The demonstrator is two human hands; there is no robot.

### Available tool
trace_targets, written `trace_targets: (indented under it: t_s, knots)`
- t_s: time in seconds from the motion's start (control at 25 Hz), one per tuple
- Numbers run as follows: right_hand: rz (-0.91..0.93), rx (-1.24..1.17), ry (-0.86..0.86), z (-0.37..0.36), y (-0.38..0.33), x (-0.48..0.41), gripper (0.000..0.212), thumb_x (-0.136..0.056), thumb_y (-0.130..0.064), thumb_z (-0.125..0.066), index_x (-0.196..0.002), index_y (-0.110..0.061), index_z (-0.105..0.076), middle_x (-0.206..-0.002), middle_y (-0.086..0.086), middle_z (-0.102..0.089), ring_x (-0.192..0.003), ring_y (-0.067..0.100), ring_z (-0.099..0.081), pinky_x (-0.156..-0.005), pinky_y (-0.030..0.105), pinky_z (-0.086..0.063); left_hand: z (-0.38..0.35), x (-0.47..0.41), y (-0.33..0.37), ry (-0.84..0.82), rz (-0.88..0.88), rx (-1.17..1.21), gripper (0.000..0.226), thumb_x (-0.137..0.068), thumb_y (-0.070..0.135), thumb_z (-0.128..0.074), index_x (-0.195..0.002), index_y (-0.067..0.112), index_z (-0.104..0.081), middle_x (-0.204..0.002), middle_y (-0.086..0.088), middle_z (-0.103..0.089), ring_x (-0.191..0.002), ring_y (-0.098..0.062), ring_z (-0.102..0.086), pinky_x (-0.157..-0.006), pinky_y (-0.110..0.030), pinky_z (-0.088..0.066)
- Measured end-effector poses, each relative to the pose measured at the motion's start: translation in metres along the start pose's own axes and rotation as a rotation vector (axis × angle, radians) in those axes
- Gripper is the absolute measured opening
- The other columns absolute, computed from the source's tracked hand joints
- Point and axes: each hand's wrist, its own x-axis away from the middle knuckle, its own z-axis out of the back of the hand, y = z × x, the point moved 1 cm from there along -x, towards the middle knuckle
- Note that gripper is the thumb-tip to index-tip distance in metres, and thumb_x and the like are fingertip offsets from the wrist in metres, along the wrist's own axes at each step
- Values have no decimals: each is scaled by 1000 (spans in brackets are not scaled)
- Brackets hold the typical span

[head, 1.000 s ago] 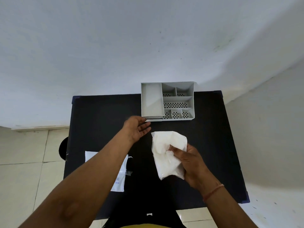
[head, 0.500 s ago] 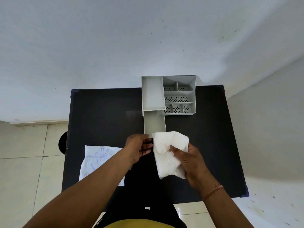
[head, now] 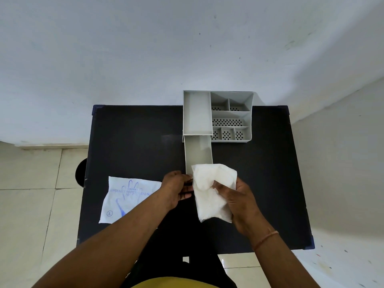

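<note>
A white printed glove packet [head: 128,199] lies flat at the left of the black bench [head: 133,142]. Just right of it, the left hand [head: 176,189] grips the near end of the grey plastic drawer [head: 198,151], fingers curled on its front edge. The drawer stands extended from the grey compartmented plastic organiser [head: 230,115], long axis running straight away from the person. The crumpled white cloth [head: 209,196] overlaps the drawer's near end, pinched in the right hand [head: 239,201]. The open drawer floor lies directly beyond that hand.

You've just got the one head cam, looking steeply down and forward over the black counter [head: 128,142], close above your hands, wall right behind.
</note>
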Motion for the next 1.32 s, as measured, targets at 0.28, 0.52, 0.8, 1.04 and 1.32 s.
trace_targets:
  t_s: [0.28, 0.52, 0.8, 1.04, 1.32]
  knots:
    - [5, -40, -7, 3, -1, -6, 29, -91, -6, -78, -118, -12, -73, -102, 6, -83, -88, 18, -79, -74, 33, -66, 5, 31, 11, 140, -25, -122, 43, -94, 41, -71, -128, 16, -64, -113, -7, -75, -85, -28, -74, -73, -42, -59]
    - [23, -52, -104, -15, -12, -26, 41, -90, -11, -80, -129, -16, -68, -118, 11, -80, -107, 30, -77, -90, 50, -64, 9, 92, 33, -195, -318, -135, 32, -99, 33, -73, -130, 27, -67, -114, -7, -81, -94, -27, -81, -68, -45, -67]
    - [321, 682, 43, -23, -19, -79, 62, -89, -30, -76, -147, -29, -54, -137, -2, -69, -123, 21, -67, -105, 46, -57, -2, 35, 56, 249, -655, -736, 42, -88, 22, -81, -129, 19, -69, -109, -1, -78, -98, -24, -76, -84, -42, -66]
    - [436, 1120, 155, -34, -16, -107, 68, -94, -34, -68, -157, -33, -43, -133, 7, -62, -120, 28, -63, -101, 44, -54, -17, 11, 61, 421, -865, -864, 59, -83, 21, -83, -135, 17, -55, -128, -9, -68, -105, -32, -72, -96, -47, -59]
    - [501, 1299, 219, -42, -4, -123, 61, -97, -25, -63, -153, -36, -43, -125, 9, -55, -100, 31, -67, -78, 39, -54, -15, -14, 53, 447, -920, -1166, 39, -92, 24, -76, -128, 15, -62, -129, -15, -58, -89, -39, -72, -81, -46, -58]
